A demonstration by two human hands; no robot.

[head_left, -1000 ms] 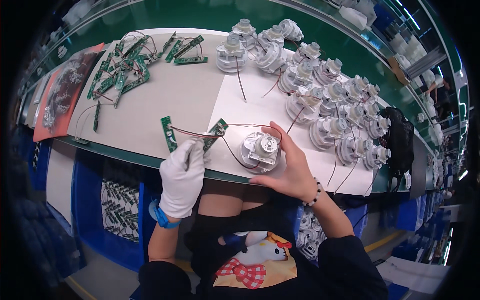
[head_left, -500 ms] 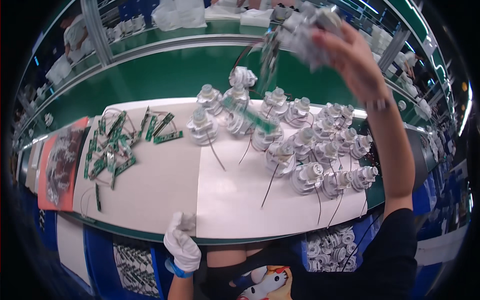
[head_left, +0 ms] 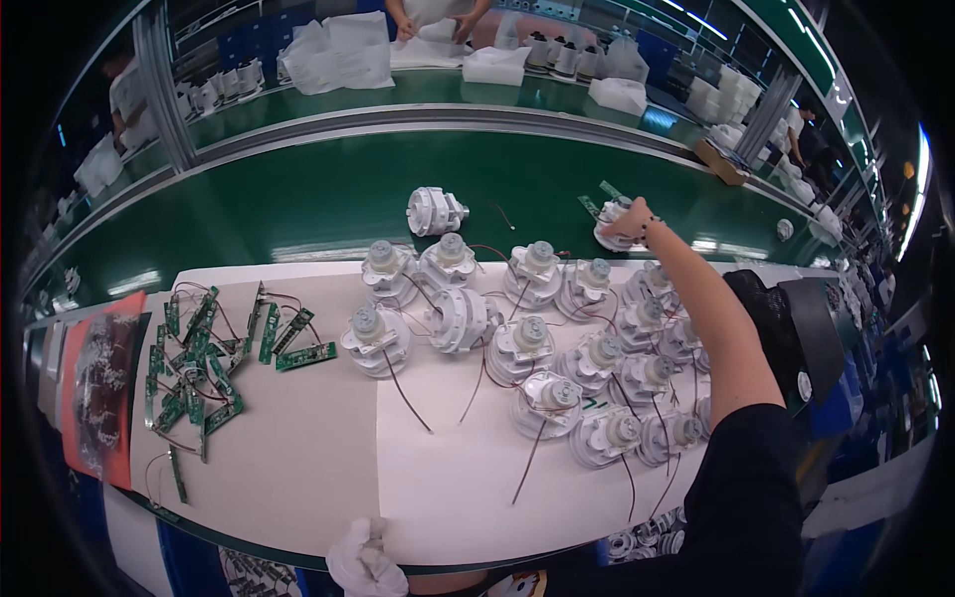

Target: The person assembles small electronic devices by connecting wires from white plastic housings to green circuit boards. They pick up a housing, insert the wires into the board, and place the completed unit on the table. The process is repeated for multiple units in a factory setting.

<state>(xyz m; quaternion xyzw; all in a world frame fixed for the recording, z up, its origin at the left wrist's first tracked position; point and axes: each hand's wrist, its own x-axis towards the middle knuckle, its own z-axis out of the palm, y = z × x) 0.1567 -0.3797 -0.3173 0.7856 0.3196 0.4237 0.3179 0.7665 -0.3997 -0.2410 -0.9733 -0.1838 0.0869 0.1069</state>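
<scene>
At the far right on the green work surface, my bare right hand point(head_left: 629, 221) grips a white round motor unit point(head_left: 607, 237). Thin green circuit boards point(head_left: 609, 191) stick out beside that unit. In a white glove, my left hand point(head_left: 366, 560) rests at the near table edge with its fingers curled in; nothing shows in them. Between the hands, several similar white units point(head_left: 602, 356) with dark wires stand on a white sheet point(head_left: 448, 497). One unit point(head_left: 461, 318) among them lies on its side. Another white unit point(head_left: 435, 212) lies alone on the green surface beyond the sheet.
A loose pile of green circuit boards point(head_left: 204, 368) with wires lies at the left. Beyond it is an orange tray point(head_left: 119, 453) with a clear bag. A black bag point(head_left: 761, 323) sits right of my arm. Across a metal rail point(head_left: 428, 119), another person's hands point(head_left: 463, 25) are near white packaging.
My right hand has come down from a raised position to the far right green surface with a white unit. The view has tilted upward. My left hand remains at the near edge.
</scene>
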